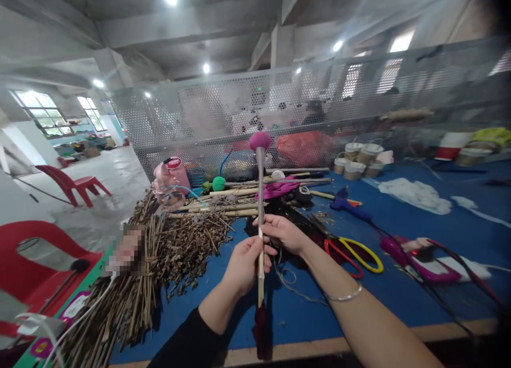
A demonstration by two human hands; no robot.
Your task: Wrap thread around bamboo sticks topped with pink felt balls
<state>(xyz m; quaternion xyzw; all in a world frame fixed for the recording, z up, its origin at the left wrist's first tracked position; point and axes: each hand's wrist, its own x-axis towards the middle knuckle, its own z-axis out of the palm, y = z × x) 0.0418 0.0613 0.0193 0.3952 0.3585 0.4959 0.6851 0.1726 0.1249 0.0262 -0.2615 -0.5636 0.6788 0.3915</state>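
Observation:
I hold a thin wooden stick (261,272) upright over the blue table (399,304). Its upper part is wrapped grey and it ends in a round pink ball (260,141). My left hand (244,266) is closed round the bare wood in the middle. My right hand (284,233) pinches the stick just above, where the grey wrap ends. A thin grey thread (285,275) hangs loose below my right hand. A silver bangle (346,296) sits on my right wrist.
A heap of dry brown twigs (159,267) lies at the left. Scissors with red and yellow handles (351,253), a blue glue gun (351,207), a pink tool (415,256), a pink jug (171,182) and small pots (359,160) lie around. A perforated metal screen (319,102) backs the table.

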